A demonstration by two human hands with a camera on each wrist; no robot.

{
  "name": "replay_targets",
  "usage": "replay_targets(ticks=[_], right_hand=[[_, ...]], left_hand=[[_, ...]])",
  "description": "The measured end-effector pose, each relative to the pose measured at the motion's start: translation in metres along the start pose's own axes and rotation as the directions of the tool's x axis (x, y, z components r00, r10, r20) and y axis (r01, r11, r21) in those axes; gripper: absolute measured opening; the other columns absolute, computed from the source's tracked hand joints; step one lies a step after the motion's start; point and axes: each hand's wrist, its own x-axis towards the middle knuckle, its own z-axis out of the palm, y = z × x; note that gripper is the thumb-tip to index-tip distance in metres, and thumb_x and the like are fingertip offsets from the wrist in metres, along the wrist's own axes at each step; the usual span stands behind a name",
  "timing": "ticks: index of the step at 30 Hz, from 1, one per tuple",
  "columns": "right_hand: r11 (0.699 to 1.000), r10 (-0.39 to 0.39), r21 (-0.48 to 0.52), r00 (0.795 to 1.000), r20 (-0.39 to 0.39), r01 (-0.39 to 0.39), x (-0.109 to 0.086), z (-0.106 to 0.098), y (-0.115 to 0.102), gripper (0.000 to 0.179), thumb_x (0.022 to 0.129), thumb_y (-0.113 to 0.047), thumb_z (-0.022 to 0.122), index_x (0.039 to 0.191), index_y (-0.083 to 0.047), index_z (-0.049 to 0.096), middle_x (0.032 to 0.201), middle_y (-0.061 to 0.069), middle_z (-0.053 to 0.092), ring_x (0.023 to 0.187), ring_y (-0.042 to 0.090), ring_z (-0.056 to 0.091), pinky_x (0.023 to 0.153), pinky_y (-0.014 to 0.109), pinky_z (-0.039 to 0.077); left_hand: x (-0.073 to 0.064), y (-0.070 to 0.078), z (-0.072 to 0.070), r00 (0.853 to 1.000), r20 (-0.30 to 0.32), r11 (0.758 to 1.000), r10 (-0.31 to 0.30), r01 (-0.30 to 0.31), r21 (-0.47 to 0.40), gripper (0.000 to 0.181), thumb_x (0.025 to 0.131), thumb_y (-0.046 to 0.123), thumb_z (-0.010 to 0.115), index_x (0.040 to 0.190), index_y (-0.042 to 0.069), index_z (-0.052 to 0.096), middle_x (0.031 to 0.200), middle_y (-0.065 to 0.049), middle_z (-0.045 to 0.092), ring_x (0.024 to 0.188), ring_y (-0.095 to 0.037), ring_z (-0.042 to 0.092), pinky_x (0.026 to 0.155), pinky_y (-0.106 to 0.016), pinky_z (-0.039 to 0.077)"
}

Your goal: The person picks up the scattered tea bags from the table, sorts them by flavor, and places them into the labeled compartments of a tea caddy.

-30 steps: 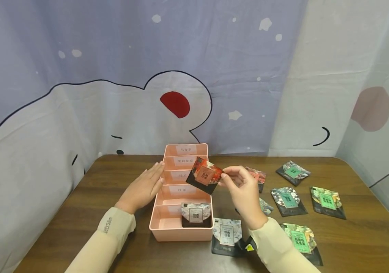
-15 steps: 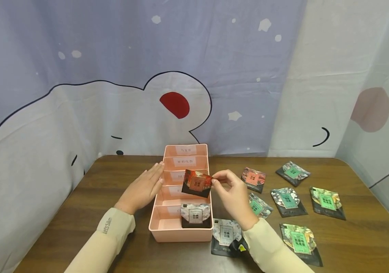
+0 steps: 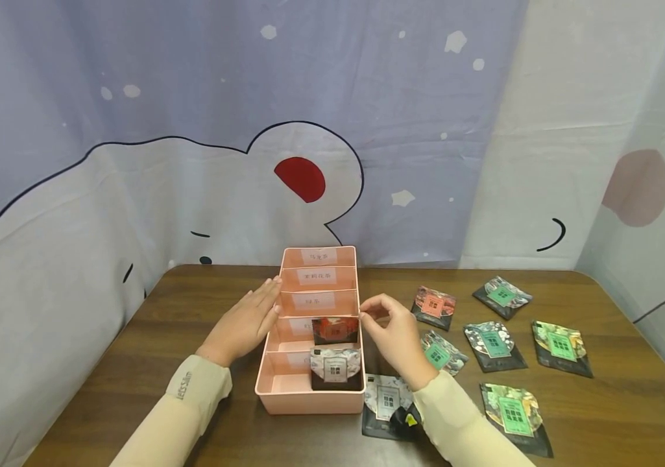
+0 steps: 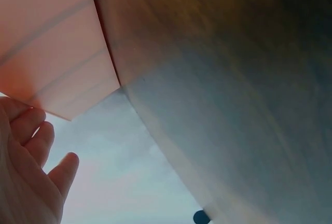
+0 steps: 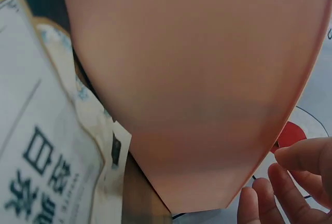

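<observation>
A pink divided box (image 3: 309, 403) with a label in each compartment stands on the table. Flat against its left side rests my left hand (image 3: 244, 322), fingers straight; the left wrist view shows those fingertips (image 4: 36, 115) at the box wall. A red-and-black tea packet (image 3: 335, 331) stands in the second compartment from the front, its lower part hidden by a divider. My right hand (image 3: 393, 334) is at the right rim, just above that packet's upper right corner, fingers loosely bent with nothing seen between them. A white-and-black tea packet (image 3: 335, 370) stands in the front compartment.
Right of the box lie another white tea packet (image 3: 387, 399), a red one (image 3: 434, 306), and several green-labelled ones, such as the packet (image 3: 561, 347) at far right. A patterned curtain (image 3: 414, 130) hangs behind the wooden table (image 3: 151, 344).
My right hand has brought the red tea packet down and left into the second compartment and let go of it. My left hand has stayed at the box's side.
</observation>
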Motion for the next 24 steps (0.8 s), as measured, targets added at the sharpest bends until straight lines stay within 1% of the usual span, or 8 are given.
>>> replay_targets(ticks=[4, 9, 12, 15, 19, 21, 24], right_hand=[[1.000, -0.004, -0.010, 1.000, 0.014, 0.004, 0.001, -0.002, 0.000, 0.010, 0.087, -0.001, 0.075, 0.092, -0.008, 0.071, 0.088, 0.002, 0.070, 0.081, 0.018, 0.067, 0.070, 0.029, 0.059], [1.000, 0.008, -0.002, 0.999, 0.043, -0.008, 0.002, -0.006, -0.005, 0.010, 0.087, -0.002, 0.076, 0.094, -0.008, 0.072, 0.090, 0.002, 0.071, 0.084, 0.019, 0.067, 0.073, 0.030, 0.060], [0.999, 0.030, 0.011, 0.997, 0.078, -0.031, 0.003, -0.011, -0.011, 0.010, 0.088, -0.003, 0.075, 0.096, -0.008, 0.072, 0.092, 0.003, 0.071, 0.086, 0.018, 0.067, 0.077, 0.032, 0.059], [0.999, 0.032, 0.007, 0.992, 0.121, -0.033, 0.004, -0.019, -0.016, 0.010, 0.089, -0.004, 0.074, 0.098, -0.009, 0.072, 0.094, 0.003, 0.070, 0.088, 0.018, 0.067, 0.080, 0.037, 0.059], [0.999, 0.024, -0.041, 0.979, 0.204, -0.016, 0.004, -0.034, -0.022, 0.010, 0.090, -0.004, 0.073, 0.098, -0.008, 0.071, 0.095, 0.002, 0.069, 0.089, 0.018, 0.066, 0.081, 0.040, 0.059], [0.997, 0.021, -0.079, 0.967, 0.255, -0.001, 0.003, -0.041, -0.024, 0.009, 0.091, -0.004, 0.072, 0.099, -0.008, 0.071, 0.096, 0.001, 0.069, 0.089, 0.018, 0.066, 0.080, 0.039, 0.058], [0.992, 0.013, -0.120, 0.944, 0.331, 0.028, 0.000, -0.051, -0.024, 0.009, 0.092, -0.003, 0.071, 0.100, -0.006, 0.071, 0.097, 0.002, 0.070, 0.087, 0.017, 0.067, 0.077, 0.035, 0.058]], left_hand=[[-0.001, 0.000, 0.000, 1.000, 0.001, 1.000, -0.002, 0.002, 0.001, 0.057, 0.110, 0.030, 0.040, 0.157, -0.001, 0.032, 0.164, -0.012, 0.029, 0.152, -0.031, 0.027, 0.122, -0.052, 0.025], [-0.001, -0.001, 0.001, 1.000, -0.003, 1.000, 0.001, -0.001, 0.001, 0.057, 0.110, 0.030, 0.039, 0.157, -0.001, 0.032, 0.164, -0.012, 0.029, 0.152, -0.031, 0.026, 0.122, -0.053, 0.025], [-0.001, -0.001, 0.001, 1.000, -0.002, 1.000, 0.000, 0.000, -0.004, 0.057, 0.110, 0.030, 0.040, 0.157, -0.001, 0.032, 0.164, -0.012, 0.029, 0.152, -0.031, 0.026, 0.122, -0.053, 0.025], [-0.001, 0.000, 0.000, 1.000, -0.002, 1.000, 0.001, -0.001, -0.008, 0.057, 0.109, 0.029, 0.040, 0.157, -0.001, 0.032, 0.164, -0.012, 0.029, 0.151, -0.032, 0.027, 0.121, -0.053, 0.026], [0.000, 0.001, -0.001, 1.000, 0.000, 1.000, 0.001, -0.001, -0.010, 0.057, 0.109, 0.029, 0.040, 0.157, -0.001, 0.032, 0.164, -0.012, 0.029, 0.151, -0.033, 0.028, 0.122, -0.053, 0.025], [0.000, 0.001, -0.001, 1.000, 0.000, 1.000, 0.000, 0.000, -0.010, 0.057, 0.109, 0.029, 0.040, 0.157, -0.001, 0.032, 0.164, -0.012, 0.029, 0.151, -0.033, 0.028, 0.122, -0.052, 0.025], [0.000, 0.002, 0.000, 1.000, 0.001, 1.000, -0.003, 0.003, -0.012, 0.057, 0.109, 0.029, 0.040, 0.157, -0.001, 0.031, 0.164, -0.012, 0.028, 0.151, -0.033, 0.027, 0.122, -0.052, 0.025]])
